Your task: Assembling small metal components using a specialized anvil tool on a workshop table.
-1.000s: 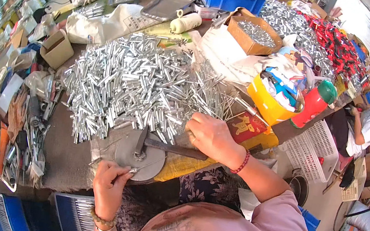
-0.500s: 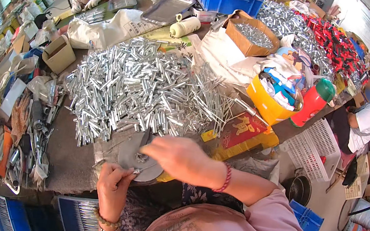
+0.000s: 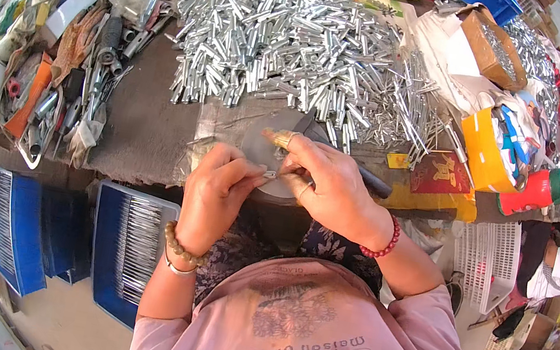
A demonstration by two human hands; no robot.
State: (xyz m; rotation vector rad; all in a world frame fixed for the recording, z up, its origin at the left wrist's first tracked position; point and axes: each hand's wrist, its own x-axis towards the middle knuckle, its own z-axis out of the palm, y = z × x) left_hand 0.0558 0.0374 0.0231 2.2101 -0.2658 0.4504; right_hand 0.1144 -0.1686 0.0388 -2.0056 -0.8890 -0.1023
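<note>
In a pinch between thumb and fingertips, my left hand [image 3: 214, 186] holds a small silvery metal piece [image 3: 269, 174] over the table's front edge. Close to its right end, my right hand [image 3: 337, 191] has fingers curled together; whatever lies between them is too small to make out. One right finger has a yellowish wrap. Beneath both hands is a round grey plate [image 3: 256, 142]. A dark handle [image 3: 372, 182] sticks out beyond my right hand, its other end partly hidden. Just behind lies a large heap of silvery metal tubes [image 3: 274, 39].
Hand tools [image 3: 76, 98] crowd the table's left side. Blue bins of metal rods [image 3: 137, 240] stand below at left. To the right are a yellow container [image 3: 483, 151], a red bottle with green cap [image 3: 527, 195] and a white crate [image 3: 485, 264]. Another person sits at far right.
My view has tilted down toward the table edge and my lap. My right hand, blurred above the plate before, now sits beside my left fingertips. The dark handle has come into sight.
</note>
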